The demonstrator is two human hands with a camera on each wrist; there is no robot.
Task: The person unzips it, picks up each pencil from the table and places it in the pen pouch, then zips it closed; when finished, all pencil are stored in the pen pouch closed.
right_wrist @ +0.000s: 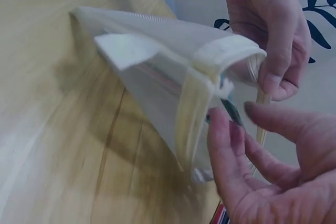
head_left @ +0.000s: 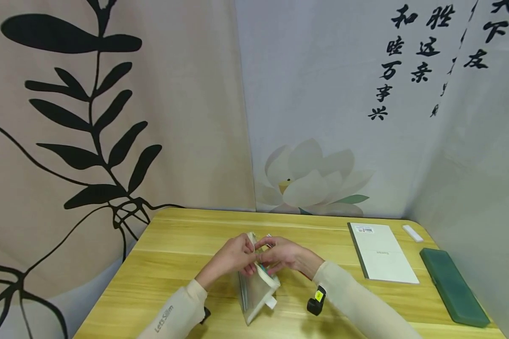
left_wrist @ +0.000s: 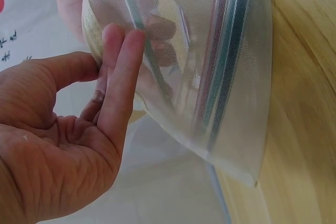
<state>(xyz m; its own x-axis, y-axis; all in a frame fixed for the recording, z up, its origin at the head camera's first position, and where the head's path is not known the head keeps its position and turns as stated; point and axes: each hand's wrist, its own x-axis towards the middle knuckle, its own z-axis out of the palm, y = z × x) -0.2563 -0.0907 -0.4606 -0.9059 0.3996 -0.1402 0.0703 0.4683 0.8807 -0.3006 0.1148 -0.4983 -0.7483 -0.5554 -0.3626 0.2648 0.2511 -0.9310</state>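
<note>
A see-through mesh zip pouch with cream edging and a white tab stands tilted on the table, its mouth upward. My left hand pinches the cream rim between thumb and fingers, two fingers lying straight along the mesh. At the open mouth is my right hand, its fingertips bent inward and thumb apart from them. A teal strip shows between them, just inside the mouth. Through the mesh, right-hand fingers show beside a pale flat piece. Red, green and dark-blue stripes run along the pouch.
On the right of the wooden table lie a pale notebook with a dark spine, a small white block and a dark green case. Printed fabric walls stand behind the table and at its right.
</note>
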